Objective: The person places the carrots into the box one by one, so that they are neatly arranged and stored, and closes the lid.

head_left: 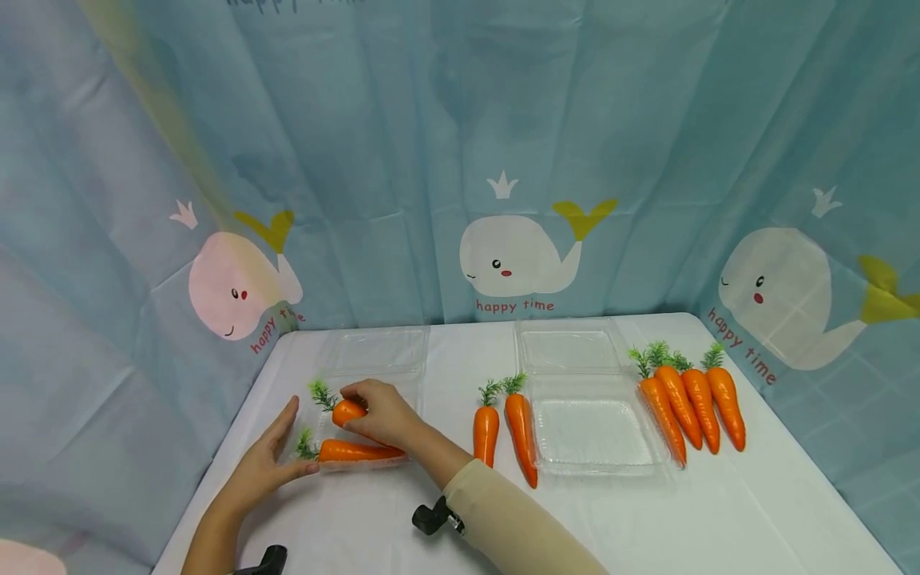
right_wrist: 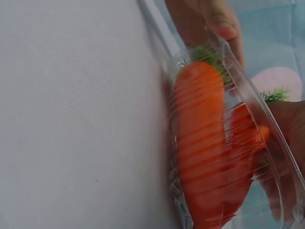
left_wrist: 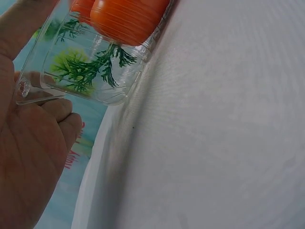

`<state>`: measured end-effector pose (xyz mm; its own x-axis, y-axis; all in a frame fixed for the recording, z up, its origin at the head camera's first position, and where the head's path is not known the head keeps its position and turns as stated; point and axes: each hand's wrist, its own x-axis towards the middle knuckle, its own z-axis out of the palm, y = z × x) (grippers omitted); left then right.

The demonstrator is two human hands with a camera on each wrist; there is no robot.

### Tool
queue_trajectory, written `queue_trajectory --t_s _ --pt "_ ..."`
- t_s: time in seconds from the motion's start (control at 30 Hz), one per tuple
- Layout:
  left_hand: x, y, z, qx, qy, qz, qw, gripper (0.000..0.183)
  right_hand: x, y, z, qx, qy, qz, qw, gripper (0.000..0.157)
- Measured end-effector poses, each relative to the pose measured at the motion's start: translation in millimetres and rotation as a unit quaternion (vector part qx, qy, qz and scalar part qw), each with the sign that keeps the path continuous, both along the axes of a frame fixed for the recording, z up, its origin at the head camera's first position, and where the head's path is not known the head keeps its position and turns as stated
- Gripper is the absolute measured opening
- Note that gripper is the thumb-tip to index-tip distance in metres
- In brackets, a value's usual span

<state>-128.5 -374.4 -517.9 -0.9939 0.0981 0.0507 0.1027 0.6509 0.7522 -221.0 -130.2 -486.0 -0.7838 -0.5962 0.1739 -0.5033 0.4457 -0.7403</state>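
At the left, a clear plastic box (head_left: 323, 466) stands with its lid (head_left: 381, 350) folded back behind it. One orange carrot (head_left: 359, 451) with green fronds lies along its front side, seen through the ribbed wall in the right wrist view. Just behind it, my right hand (head_left: 384, 414) pinches a second carrot (head_left: 348, 411) at its thick end, over the box. My left hand (head_left: 260, 471) is spread at the box's left end, thumb at the front corner. The left wrist view shows the clear corner against this hand; the right hand partly covers the second carrot.
A second open clear box (head_left: 596, 431) stands right of the middle. Two carrots (head_left: 485, 435) lie left of it, and several more carrots (head_left: 697, 407) lie side by side at its right. A blue whale-print curtain (head_left: 402, 200) hangs behind the white table (head_left: 776, 511).
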Motion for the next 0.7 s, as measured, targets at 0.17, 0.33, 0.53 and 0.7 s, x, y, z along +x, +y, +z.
queue_trajectory --t_s 0.17,0.33,0.53,0.7 --pt "1.2 0.1 -1.0 0.017 0.004 -0.005 0.9998 0.116 0.3 -4.1 -0.7 0.044 0.005 0.003 0.999 0.05" --pt "0.4 0.1 -1.4 0.015 0.004 -0.004 0.9999 0.118 -0.5 -7.0 -0.9 0.07 0.004 0.005 0.998 0.049" --pt "0.8 -1.2 -3.2 0.019 0.004 -0.007 0.9998 0.117 -2.0 -9.5 -4.5 0.075 -0.007 0.014 0.997 0.046" --pt "0.4 -2.3 -3.3 0.02 0.006 -0.01 0.9997 0.115 -2.7 -10.7 -6.0 0.079 -0.012 0.015 0.997 0.042"
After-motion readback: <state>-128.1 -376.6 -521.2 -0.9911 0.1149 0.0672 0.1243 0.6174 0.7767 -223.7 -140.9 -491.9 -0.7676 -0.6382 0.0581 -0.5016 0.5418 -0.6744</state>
